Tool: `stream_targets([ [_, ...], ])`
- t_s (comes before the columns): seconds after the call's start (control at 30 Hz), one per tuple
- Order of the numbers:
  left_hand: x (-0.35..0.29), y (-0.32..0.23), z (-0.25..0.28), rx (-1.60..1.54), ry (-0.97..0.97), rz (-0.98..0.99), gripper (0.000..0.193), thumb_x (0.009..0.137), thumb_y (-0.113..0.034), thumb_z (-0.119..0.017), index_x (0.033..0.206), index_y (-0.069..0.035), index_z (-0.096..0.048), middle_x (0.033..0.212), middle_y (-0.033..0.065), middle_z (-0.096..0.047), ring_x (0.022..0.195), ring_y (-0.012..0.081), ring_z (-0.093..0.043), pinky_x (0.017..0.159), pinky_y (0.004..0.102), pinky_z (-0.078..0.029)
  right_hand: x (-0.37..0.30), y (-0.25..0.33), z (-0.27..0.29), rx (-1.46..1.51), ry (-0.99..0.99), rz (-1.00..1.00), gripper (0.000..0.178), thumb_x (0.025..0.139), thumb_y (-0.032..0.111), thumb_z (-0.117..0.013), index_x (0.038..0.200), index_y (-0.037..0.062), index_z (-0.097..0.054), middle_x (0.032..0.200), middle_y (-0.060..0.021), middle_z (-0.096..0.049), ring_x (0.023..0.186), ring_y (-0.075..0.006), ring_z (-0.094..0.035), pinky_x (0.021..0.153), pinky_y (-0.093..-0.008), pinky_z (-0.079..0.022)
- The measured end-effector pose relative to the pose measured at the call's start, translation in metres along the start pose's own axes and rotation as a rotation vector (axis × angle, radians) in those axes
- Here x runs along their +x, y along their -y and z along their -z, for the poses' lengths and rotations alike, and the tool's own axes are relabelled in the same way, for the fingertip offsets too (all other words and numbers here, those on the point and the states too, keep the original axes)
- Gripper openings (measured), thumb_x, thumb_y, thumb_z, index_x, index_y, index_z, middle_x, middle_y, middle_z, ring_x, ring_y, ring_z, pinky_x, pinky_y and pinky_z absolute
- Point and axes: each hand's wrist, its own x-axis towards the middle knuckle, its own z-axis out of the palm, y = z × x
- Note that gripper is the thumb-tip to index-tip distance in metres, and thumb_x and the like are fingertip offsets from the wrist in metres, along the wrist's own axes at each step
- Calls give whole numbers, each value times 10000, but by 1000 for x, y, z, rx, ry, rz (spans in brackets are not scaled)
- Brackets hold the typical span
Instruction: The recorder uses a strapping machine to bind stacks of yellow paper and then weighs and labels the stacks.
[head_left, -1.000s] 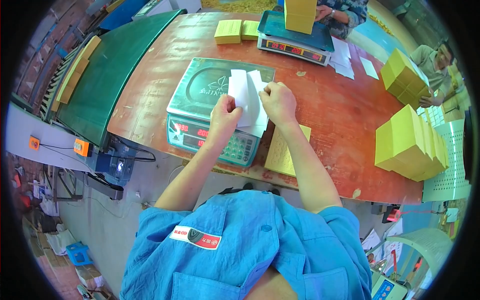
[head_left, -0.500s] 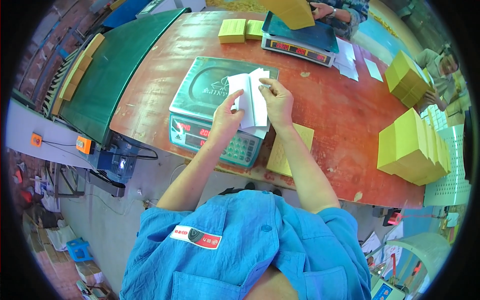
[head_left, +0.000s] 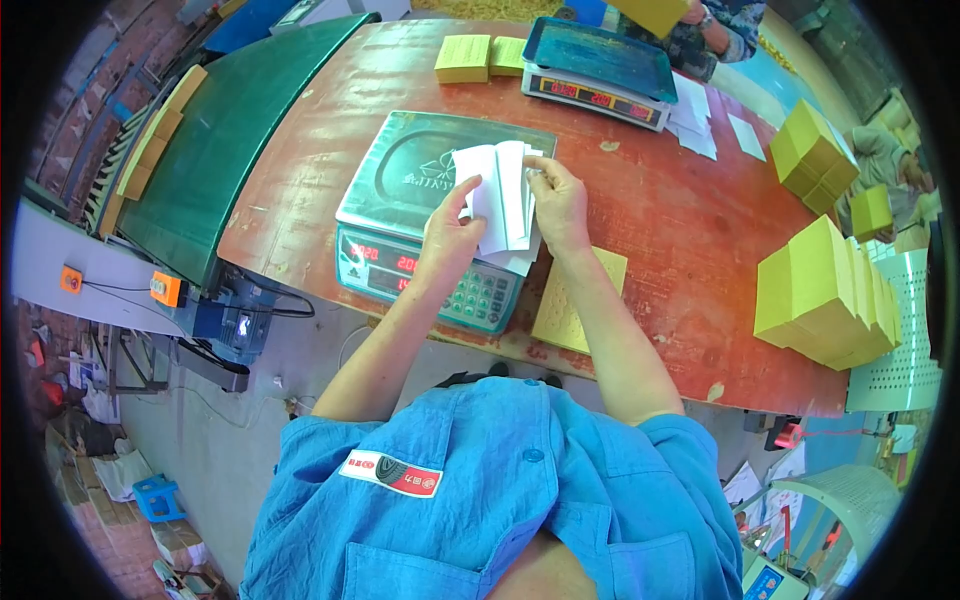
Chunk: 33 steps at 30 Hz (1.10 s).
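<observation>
Over the near scale (head_left: 385, 205), which has a metal pan and a lit red display, I hold several white paper sheets (head_left: 492, 205). My left hand (head_left: 452, 235) grips their left edge between thumb and fingers. At the upper right edge, my right hand (head_left: 560, 208) pinches the sheets, whose top corners are slightly fanned. A vertical fold or overlap runs down the middle of the papers. A flat yellow stack of paper (head_left: 575, 310) lies on the red table beside the scale, partly under my right forearm.
A second scale (head_left: 600, 75) stands at the back beside yellow stacks (head_left: 463, 58) and loose white sheets (head_left: 692, 118). Tall yellow stacks (head_left: 820, 295) line the right edge of the red table (head_left: 690, 270). A green conveyor belt (head_left: 230, 130) runs at left. Two co-workers handle yellow stacks.
The far co-worker's yellow stack has moved up and right, off the second scale. At right, another person now has a yellow block lower down. My hands barely shift; the sheets' top edges turn slightly.
</observation>
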Motion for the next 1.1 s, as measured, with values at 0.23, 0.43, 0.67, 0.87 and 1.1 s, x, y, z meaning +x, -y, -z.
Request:
stream_targets([
  [0.23,0,-3,-4,-73,-51,-20,732,848,43,-499,1505,-53,-190,1151,155,-546,840,108,-581,631,229,-479,1,12,3,-97,87,-38,132,870,102,-611,929,39,-710,755,-63,-653,655,-136,-590,637,-292,-477],
  [0.43,3,16,6,-23,-125,2,418,860,-42,-552,1267,13,-475,976,102,-605,804,105,-584,609,252,-468,-16,37,-2,-603,39,275,165,834,180,-671,923,45,-706,1273,-229,-554,1114,-354,-561,921,-414,-457],
  [0.67,-26,-16,17,118,-211,-284,127,897,-118,-626,933,4,-637,779,-23,-579,740,89,-515,663,254,-435,-18,55,20,-473,-166,491,156,737,67,-736,866,20,-663,1402,-230,-443,1235,-389,-472,1025,-427,-400],
  [0.87,-71,-84,46,-408,82,-407,312,920,-29,-503,1227,21,-525,1220,149,-561,1119,283,-556,909,439,-489,-46,80,126,120,-251,195,136,875,108,-658,816,21,-572,676,1,-451,672,-67,-428,573,-267,-386],
  [1.1,-22,-86,-141,603,581,-734,66,704,17,-633,756,-18,-616,753,70,-570,720,189,-588,643,278,-452,-157,-20,343,-779,-472,-129,263,842,143,-624,1099,94,-594,875,-188,-655,772,-327,-653,662,-417,-499],
])
